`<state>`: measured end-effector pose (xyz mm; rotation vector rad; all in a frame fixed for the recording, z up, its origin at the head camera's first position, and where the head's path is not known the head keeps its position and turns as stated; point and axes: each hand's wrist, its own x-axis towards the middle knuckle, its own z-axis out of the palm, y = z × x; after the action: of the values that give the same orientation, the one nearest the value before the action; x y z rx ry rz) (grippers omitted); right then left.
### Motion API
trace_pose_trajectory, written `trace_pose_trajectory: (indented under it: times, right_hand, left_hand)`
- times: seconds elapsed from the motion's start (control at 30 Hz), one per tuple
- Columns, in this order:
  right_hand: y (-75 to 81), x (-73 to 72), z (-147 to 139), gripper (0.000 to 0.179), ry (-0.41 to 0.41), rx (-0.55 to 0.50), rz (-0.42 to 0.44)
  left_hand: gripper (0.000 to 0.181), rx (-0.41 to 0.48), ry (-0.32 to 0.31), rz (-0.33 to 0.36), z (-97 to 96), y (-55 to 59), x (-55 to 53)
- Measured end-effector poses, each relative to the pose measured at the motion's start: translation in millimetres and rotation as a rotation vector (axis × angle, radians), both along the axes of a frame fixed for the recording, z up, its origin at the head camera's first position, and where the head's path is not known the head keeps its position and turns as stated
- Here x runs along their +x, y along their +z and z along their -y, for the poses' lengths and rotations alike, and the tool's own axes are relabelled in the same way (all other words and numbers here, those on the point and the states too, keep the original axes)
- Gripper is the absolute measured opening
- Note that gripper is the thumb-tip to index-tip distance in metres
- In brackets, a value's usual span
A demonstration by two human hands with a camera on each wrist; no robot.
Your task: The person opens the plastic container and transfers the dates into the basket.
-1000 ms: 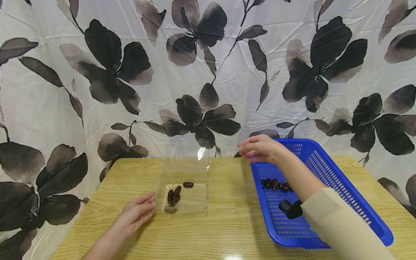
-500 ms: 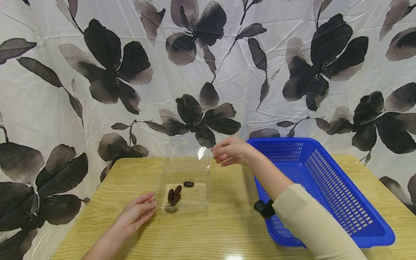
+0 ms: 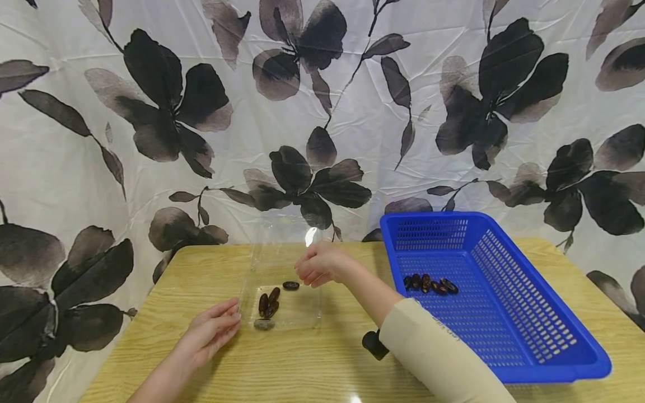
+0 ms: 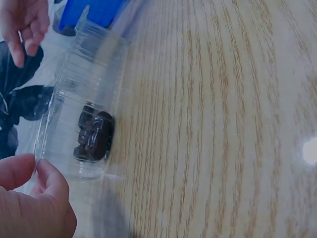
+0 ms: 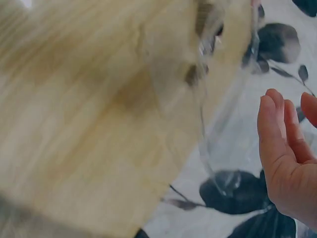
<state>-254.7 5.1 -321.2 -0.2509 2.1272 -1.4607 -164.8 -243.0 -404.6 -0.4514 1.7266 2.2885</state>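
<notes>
Meanwhile, the left hand [image 3: 211, 331] pinches the box [image 3: 302, 307]; the right hand [image 3: 322, 264] hovers above it, thumb and fingers apart. Dates [image 3: 271, 309] look light, sticky, best pinched mid-length.

An indoor spot with a household look, though which room cannot be told. A creased pale cloth [image 3: 398, 129] with a bold black and grey floral print hangs right behind a wood-grain table [image 3: 302, 364], filling the view beyond it. On the table, a blue plastic basket [image 3: 504, 330] and a clear plastic box [image 3: 300, 309] of dates [image 3: 263, 304] are everyday home goods
</notes>
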Motion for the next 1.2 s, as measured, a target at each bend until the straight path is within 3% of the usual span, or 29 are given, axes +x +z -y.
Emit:
trace_pose_trajectory:
  times: [0.33,0.6,0.7,0.87,1.07,1.2]
  right_hand:
    - [-38.1,7.7,26.4,0.021,-0.048,-0.025,0.041]
    - [-61.0,19.6,54.7,0.009,-0.187,-0.060,0.090]
    - [-65.5,23.5,64.4,0.020,-0.229,-0.040,0.088]
    - [-73.7,24.8,73.2,0.044,-0.290,0.005,0.053]
    - [-82.2,22.2,81.3,0.024,-0.297,0.154,-0.082]
    - [-84.4,23.0,86.0,0.033,-0.290,0.298,-0.185]
  left_hand:
    - [0.065,-0.008,-0.012,0.002,-0.3,1.5,0.1]
    - [0.065,0.000,-0.013,0.000,1.2,1.9,0.7]
    - [0.065,-0.006,-0.008,-0.005,0.9,1.7,1.1]
    - [0.065,-0.006,-0.008,-0.006,1.1,1.4,0.7]
    - [0.065,-0.014,-0.010,-0.014,2.3,0.8,0.5]
    - [0.064,-0.010,-0.011,-0.018,1.5,0.2,0.6]
